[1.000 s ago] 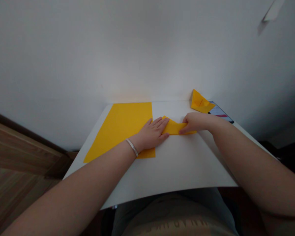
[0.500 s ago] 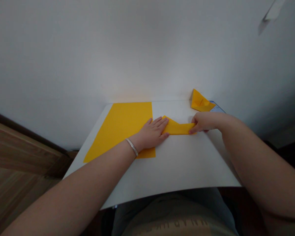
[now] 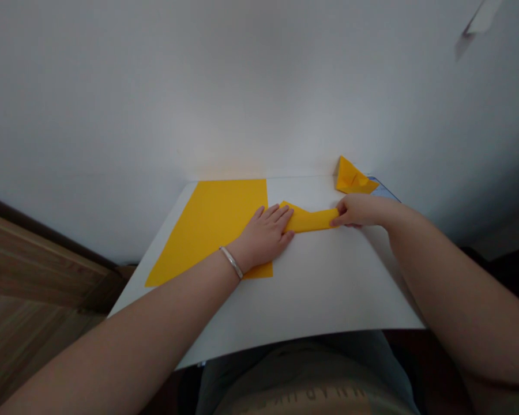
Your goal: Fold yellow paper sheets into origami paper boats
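Note:
A folded piece of yellow paper (image 3: 309,220) lies in front of me, with a low peak toward its left end. My left hand (image 3: 266,234) rests flat on that left end, its fingers stretched out and covering part of it. The right end is pinched between the thumb and fingers of my right hand (image 3: 355,210). Under and beside my left hand is a flat yellow sheet (image 3: 211,222). Behind my right hand stands a folded yellow paper boat (image 3: 352,177).
The white table (image 3: 320,288) meets a pale wall (image 3: 259,86) at the back. A blue-edged flat item (image 3: 386,193) lies partly behind my right hand. Wooden panelling (image 3: 34,276) stands to the left, below table height.
The right end of the folded paper has shifted slightly up and to the left with my right hand, so the strip now tilts. My left hand has slid a little left.

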{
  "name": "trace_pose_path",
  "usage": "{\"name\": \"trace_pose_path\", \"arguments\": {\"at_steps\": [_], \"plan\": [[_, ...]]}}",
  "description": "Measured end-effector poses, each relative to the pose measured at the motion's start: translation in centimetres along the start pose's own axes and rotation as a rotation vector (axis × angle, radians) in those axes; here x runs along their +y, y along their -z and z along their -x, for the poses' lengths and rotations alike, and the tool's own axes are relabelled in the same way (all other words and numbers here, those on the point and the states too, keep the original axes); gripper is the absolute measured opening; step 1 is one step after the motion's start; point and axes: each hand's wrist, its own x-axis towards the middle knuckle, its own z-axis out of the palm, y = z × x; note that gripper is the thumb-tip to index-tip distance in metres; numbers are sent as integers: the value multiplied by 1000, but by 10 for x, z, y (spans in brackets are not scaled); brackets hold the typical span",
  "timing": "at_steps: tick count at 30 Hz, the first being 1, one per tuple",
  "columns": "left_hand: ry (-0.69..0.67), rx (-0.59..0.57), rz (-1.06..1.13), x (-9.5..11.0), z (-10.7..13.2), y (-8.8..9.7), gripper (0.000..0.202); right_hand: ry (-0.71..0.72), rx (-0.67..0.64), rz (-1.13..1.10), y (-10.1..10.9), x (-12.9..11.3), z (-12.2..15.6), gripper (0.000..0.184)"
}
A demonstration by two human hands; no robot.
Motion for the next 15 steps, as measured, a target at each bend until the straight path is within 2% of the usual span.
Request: {"name": "trace_pose_path", "arguments": {"at_steps": [5,15], "plan": [[24,-31,21,-3,-3,-4,55,-43,-47,-128,-2,3,-3,29],[39,-81,25,-4,-5,-2,55,-67,-87,-121,-3,14,-11,29]]}}
